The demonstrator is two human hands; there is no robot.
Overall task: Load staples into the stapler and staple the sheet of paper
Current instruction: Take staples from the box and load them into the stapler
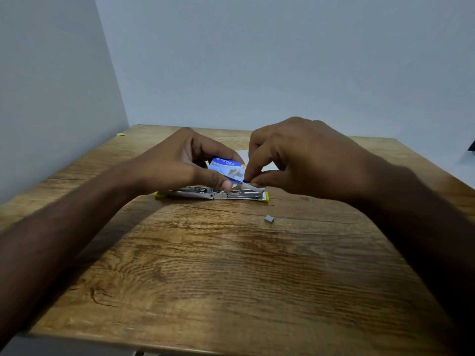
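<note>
both hands meet at centre frame over a wooden table (231, 265). left hand (180, 160) grasps a blue kangaro staple box (227, 168), thumb under its near edge, fingers curled behind it, box tilted down to the right. right hand (303, 160) pinches at the box's lower right end, thumb and forefinger closed on a whitish inner tray or flap (253, 186) sticking out there; can't tell which. stapler (213, 194) lies opened flat on the table just below the hands, metal channel showing, yellow-green at both ends. small grey staple strip (269, 219) lies loose on the table, lower right of the stapler. white paper sheet (267, 164) mostly hidden behind the hands. tiny yellow scrap (121, 134) at the table's far left corner.
</note>
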